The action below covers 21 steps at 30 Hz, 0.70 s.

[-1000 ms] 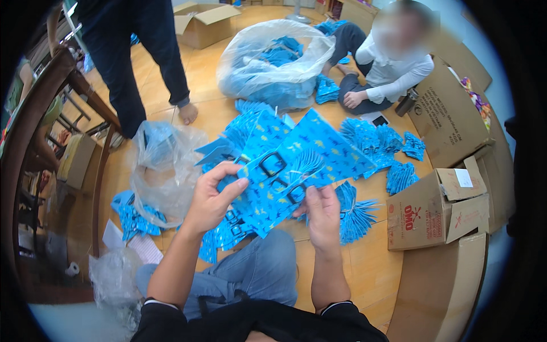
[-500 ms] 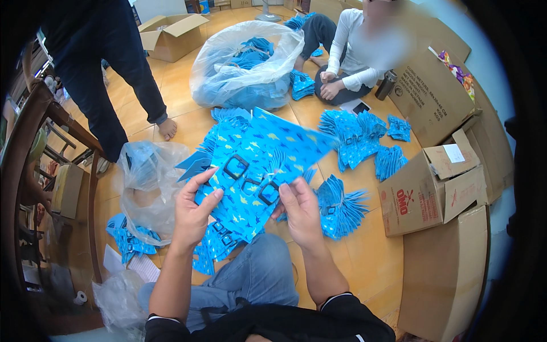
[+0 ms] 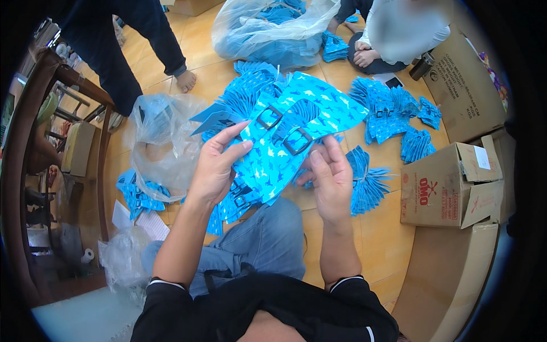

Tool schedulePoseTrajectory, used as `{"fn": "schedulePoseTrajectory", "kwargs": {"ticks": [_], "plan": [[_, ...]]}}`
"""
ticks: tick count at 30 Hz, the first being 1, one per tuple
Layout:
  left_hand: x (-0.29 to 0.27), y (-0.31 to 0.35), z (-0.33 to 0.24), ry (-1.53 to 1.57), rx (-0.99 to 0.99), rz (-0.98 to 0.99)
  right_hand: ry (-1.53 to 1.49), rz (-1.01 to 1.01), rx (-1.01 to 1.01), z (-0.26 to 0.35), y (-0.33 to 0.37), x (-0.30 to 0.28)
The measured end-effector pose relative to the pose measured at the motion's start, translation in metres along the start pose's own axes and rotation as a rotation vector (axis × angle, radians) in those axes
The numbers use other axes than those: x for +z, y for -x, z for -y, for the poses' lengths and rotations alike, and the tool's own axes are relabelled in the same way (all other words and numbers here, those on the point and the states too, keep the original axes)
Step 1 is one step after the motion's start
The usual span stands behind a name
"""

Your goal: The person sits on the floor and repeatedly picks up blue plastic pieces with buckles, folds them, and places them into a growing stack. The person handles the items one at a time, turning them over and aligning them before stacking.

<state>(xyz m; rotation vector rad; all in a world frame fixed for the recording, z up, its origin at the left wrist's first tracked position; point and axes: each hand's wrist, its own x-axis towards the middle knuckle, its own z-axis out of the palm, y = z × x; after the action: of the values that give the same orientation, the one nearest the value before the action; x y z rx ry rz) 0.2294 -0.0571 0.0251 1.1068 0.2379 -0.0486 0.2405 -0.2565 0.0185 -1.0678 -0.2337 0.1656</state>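
Between my hands is a flat blue piece (image 3: 302, 102), printed with small pale and dark animal shapes and carrying black square buckle-like frames. My left hand (image 3: 219, 162) pinches its left edge between thumb and fingers. At the lower right edge, my right hand (image 3: 327, 176) has its fingers behind the piece and its thumb in front. Behind it on the floor spreads a fanned pile of similar blue pieces (image 3: 242, 88). More such pieces (image 3: 233, 205) lie below it by my knee, and another fanned bundle (image 3: 367, 182) sits just right of my right hand.
Large clear plastic bag (image 3: 268, 43) of blue pieces stands at the back; another plastic bag (image 3: 165, 148) lies left. Bundles (image 3: 387, 108) and cardboard boxes (image 3: 439, 185) line the right. A seated person (image 3: 367, 54) and a standing person (image 3: 142, 40) are nearby. A wooden frame (image 3: 102, 171) stands left.
My view has tilted, so the surroundings sit higher and farther right. The blue piece has turned between my hands, its buckle-like frames showing larger. My right fingers have shifted along its edge.
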Motion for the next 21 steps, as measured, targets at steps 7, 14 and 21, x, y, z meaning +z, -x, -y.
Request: {"fn": "schedulePoseTrajectory", "kwargs": {"ticks": [7,14,21], "plan": [[0.003,-0.005,0.002,0.019,0.041,0.003,-0.044,-0.019,-0.005,-0.004,-0.005,-0.005],[0.003,-0.006,0.0,-0.033,0.081,-0.002,-0.064,-0.003,-0.015,-0.01,-0.006,-0.008],[0.003,-0.004,-0.005,-0.171,0.265,-0.056,0.011,-0.015,0.029,-0.012,0.004,-0.006]]}}
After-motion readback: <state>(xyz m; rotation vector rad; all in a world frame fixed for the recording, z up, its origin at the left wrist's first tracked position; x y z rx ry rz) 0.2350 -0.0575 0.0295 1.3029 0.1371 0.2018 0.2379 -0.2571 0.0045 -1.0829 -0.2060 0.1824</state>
